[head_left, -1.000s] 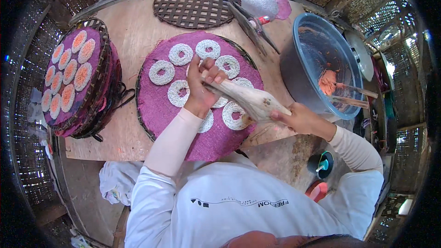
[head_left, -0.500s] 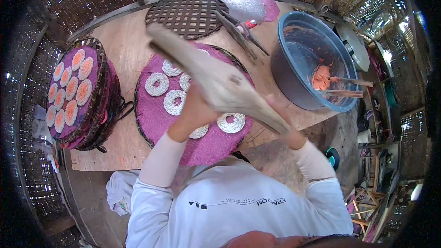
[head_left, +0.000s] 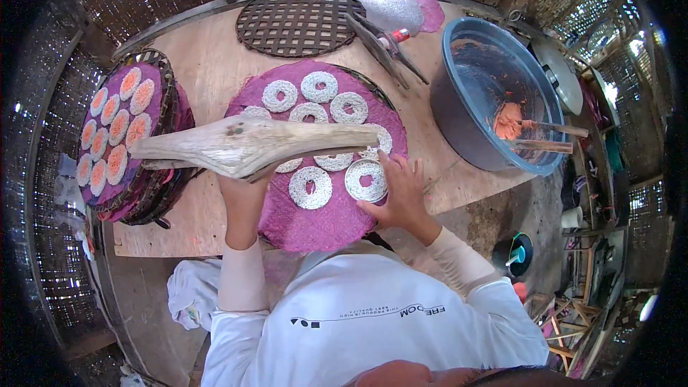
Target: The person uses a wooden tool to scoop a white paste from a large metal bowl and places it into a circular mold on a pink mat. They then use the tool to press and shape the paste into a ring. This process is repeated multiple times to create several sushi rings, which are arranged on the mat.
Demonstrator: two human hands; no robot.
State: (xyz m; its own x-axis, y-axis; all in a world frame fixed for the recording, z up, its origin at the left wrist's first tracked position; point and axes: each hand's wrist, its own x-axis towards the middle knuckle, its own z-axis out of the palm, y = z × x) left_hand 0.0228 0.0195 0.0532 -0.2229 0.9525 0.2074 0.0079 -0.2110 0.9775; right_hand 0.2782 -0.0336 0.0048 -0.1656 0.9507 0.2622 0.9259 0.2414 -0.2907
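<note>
My left hand is closed around a long, pale wooden tool, wide in the middle and tapering to both ends, held level above the work. It hides some of the pieces below. Several white, stringy rings lie on a purple mesh cloth spread over a round tray. One ring at the right has a thin round band about it. Beside that band is my right hand, fingers spread, with the thumb and forefinger near or touching its edge.
To the left, stacked round trays carry white discs with orange centres. A blue-grey tub at the right holds orange paste and two wooden sticks. An openwork tray and dark tongs-like pieces lie at the back.
The wooden tool has swung from a slant to nearly level and shifted left, now in the left hand alone. My right hand has let go of it and come down beside the banded ring.
</note>
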